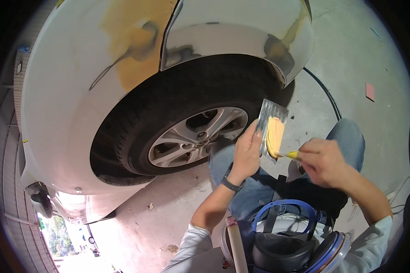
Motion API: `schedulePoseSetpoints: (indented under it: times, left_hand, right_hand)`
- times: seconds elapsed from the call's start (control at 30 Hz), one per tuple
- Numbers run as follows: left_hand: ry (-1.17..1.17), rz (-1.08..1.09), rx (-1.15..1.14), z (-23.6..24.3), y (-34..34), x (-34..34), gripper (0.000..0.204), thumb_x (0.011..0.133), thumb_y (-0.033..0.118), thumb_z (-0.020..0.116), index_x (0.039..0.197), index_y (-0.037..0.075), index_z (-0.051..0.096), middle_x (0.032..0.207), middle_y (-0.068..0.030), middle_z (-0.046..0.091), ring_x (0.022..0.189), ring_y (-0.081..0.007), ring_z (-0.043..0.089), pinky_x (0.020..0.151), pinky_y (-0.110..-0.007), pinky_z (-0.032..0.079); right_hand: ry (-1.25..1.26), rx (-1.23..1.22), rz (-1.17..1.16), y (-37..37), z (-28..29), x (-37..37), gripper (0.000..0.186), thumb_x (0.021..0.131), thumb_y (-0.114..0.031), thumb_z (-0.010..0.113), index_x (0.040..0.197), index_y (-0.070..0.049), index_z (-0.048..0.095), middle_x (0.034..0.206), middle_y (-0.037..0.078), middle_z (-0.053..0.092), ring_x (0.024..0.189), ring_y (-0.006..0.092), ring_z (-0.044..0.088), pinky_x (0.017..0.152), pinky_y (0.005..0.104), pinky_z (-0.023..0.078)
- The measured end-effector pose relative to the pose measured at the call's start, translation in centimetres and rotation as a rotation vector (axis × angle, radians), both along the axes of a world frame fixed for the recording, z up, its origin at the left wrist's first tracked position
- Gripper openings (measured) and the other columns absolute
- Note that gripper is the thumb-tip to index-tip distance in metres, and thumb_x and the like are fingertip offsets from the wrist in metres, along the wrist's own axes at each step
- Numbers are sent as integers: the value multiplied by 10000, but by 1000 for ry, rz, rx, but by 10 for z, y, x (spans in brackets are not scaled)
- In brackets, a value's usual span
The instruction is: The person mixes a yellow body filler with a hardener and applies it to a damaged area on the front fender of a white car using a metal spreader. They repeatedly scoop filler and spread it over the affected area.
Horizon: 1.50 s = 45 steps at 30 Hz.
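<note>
My left hand (248, 154) grips the edge of a flat metal plate (272, 108) and holds it tilted in front of the car wheel. A thick smear of yellow-orange filler paste (275, 134) covers much of its face. My right hand (324, 162) is closed around a putty knife (292, 155) with a yellow handle. The knife's blade touches the paste at the plate's lower end. Beyond my hands stands a pale car body (68, 100). It carries a broad tan filler patch (132, 75) and bare grey spots near the wheel arch.
The black tyre (141, 123) and silver alloy wheel (200, 139) are close to my left knee. A respirator mask (282, 250) with blue straps hangs at my chest. A black hose (325, 88) and a pink rectangular piece (370, 92) lie on the concrete floor (378, 141).
</note>
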<state>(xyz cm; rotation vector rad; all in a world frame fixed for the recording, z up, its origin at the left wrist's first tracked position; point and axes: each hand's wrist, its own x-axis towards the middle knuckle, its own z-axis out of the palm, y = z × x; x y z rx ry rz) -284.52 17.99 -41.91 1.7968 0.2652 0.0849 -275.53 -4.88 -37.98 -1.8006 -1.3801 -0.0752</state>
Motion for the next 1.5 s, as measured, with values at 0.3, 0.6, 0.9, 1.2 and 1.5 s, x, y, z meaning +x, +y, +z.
schedulePoseSetpoints:
  times: [0.3,0.6,0.9,1.2,1.5]
  left_hand:
    - [-89,-31,82,0,-3,1,446,1123,197,485,1489,-55,526,1214,-91,709,1015,-114,638,907,-263,503]
    - [39,185,-407,16,-15,-6,431,1134,190,440,1495,-33,517,1139,-50,700,825,-50,603,704,-210,479]
    - [29,140,-836,47,-42,-34,509,1092,164,432,1521,-111,429,1454,-220,597,1317,-273,618,1145,-393,473]
    - [90,355,-831,25,-37,-40,476,1098,185,478,1495,-77,488,1220,-175,741,956,-189,760,812,-295,616]
    - [-156,279,-792,9,-37,-25,435,1121,151,465,1517,-28,477,1244,-115,720,906,-121,705,742,-255,567]
  right_hand:
    - [-2,-16,-213,-10,-15,0,230,716,1,730,940,-52,725,909,73,654,818,295,657,650,410,547]
    - [-96,93,-289,-18,-44,-15,294,686,-24,724,977,-48,756,970,95,711,839,296,665,727,399,580]
    - [-406,304,-74,-21,-55,-6,165,785,-139,702,881,-28,777,1127,162,726,1086,345,690,1064,626,542]
    - [-485,-15,-119,-56,-51,20,203,817,-116,754,975,11,753,1105,129,711,1065,289,684,1060,519,557]
    - [1324,349,-279,-27,-42,2,234,1037,-156,657,1199,12,674,997,-6,696,851,53,610,785,258,523]
